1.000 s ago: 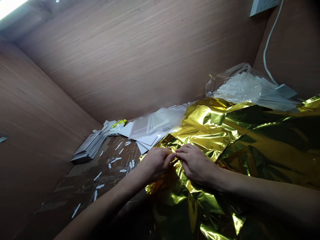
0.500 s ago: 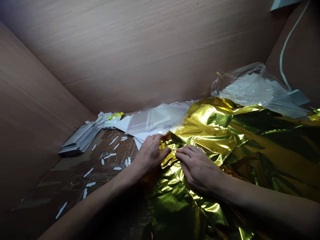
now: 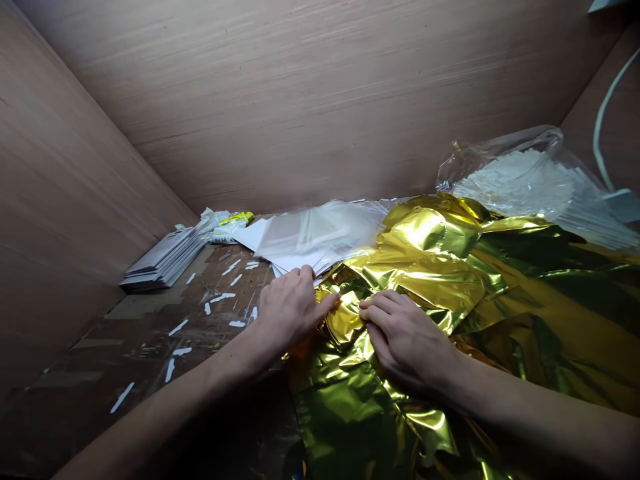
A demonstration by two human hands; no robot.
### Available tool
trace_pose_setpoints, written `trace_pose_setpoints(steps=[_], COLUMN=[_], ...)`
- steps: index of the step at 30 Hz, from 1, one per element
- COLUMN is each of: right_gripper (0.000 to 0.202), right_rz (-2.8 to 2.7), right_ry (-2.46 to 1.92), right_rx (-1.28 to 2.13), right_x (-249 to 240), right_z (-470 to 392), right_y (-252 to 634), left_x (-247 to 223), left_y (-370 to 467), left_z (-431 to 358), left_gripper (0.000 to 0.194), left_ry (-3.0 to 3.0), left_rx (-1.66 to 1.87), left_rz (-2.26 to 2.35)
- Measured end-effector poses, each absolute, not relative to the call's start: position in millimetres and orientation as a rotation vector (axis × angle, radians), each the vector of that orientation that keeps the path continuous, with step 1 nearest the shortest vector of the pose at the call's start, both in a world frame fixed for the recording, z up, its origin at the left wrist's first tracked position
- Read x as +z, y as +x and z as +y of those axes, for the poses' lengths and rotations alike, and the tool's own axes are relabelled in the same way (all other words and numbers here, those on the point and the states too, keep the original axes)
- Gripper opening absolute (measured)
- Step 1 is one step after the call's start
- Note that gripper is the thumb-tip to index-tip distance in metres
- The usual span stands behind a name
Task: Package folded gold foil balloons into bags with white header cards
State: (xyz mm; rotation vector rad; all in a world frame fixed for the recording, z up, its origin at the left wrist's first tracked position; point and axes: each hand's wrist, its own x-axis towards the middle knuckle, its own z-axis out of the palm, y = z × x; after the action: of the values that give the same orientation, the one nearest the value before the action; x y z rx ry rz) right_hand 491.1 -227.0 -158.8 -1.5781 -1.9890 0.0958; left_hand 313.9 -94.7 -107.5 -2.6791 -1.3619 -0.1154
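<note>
Shiny gold foil (image 3: 430, 287) lies crumpled over the middle and right of the work surface. My left hand (image 3: 290, 303) is closed on the foil's left edge, its thumb pointing right across the foil and its fingers curled. Just to the right, my right hand (image 3: 400, 333) pinches a fold of the same foil between thumb and fingers. A small, bright, wrinkled part of the foil shows between the two hands. The fingertips are partly hidden in the folds.
Clear plastic sleeves (image 3: 320, 230) and white sheets lie behind my hands. Grey-white flat packets (image 3: 163, 260) are stacked at the left wall, beside a yellow-and-white packet (image 3: 233, 227). White strips dot the brown surface (image 3: 150, 360). A clear bag (image 3: 525, 180) of white pieces sits back right, near a white cable (image 3: 600, 127).
My left hand has moved slightly left, widening the gap between the hands and showing more foil there. The camera view has shifted a little, so the background sits differently.
</note>
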Motion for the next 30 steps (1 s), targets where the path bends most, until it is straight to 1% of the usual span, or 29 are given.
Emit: trace_pose_setpoints(steps=[5, 10, 14, 16, 18, 21, 23, 28, 30], right_gripper=[0.022, 0.023, 0.023, 0.023, 0.023, 0.023, 0.023, 0.022, 0.021], right_rz=[-1.954, -1.937, -1.948, -1.955, -1.962, -1.977, -1.986, -1.997, -1.996], right_ry=[-1.518, -1.468, -1.466, -1.465, -1.469, -1.479, -1.485, -1.488, -1.501], right_rx=[0.125, 0.18, 0.213, 0.22, 0.217, 0.206, 0.199, 0.199, 0.194], right_x=[-161.2, -161.5, -161.9, -162.4, -163.1, -163.7, -163.5, -161.1, -160.2], right_z=[-226.2, -226.2, -226.5, -226.4, -226.2, -225.9, -225.8, -226.0, -226.2], right_y=[491.8, 492.3, 493.3, 493.6, 493.6, 493.4, 493.3, 492.5, 492.1], left_x=[-106.7, -107.8, -106.0, -104.6, -104.3, -106.9, -110.8, -129.0, -138.3], left_y=[314.0, 309.4, 304.2, 304.3, 306.7, 312.6, 316.6, 321.6, 320.7], left_z=[-93.8, -81.3, -71.8, -72.0, -75.7, -87.4, -98.4, -121.3, -122.5], left_gripper=[0.06, 0.064, 0.042, 0.038, 0.033, 0.024, 0.024, 0.042, 0.043], left_ry=[-2.835, -3.094, -3.373, -3.454, -3.411, -3.232, -3.138, -3.021, -3.025], left_rx=[-0.149, -0.22, -0.197, -0.196, -0.315, -0.546, -0.637, -0.617, -0.596], left_rz=[-1.347, -1.555, -1.663, -1.691, -1.685, -1.555, -1.423, -1.068, -0.987])
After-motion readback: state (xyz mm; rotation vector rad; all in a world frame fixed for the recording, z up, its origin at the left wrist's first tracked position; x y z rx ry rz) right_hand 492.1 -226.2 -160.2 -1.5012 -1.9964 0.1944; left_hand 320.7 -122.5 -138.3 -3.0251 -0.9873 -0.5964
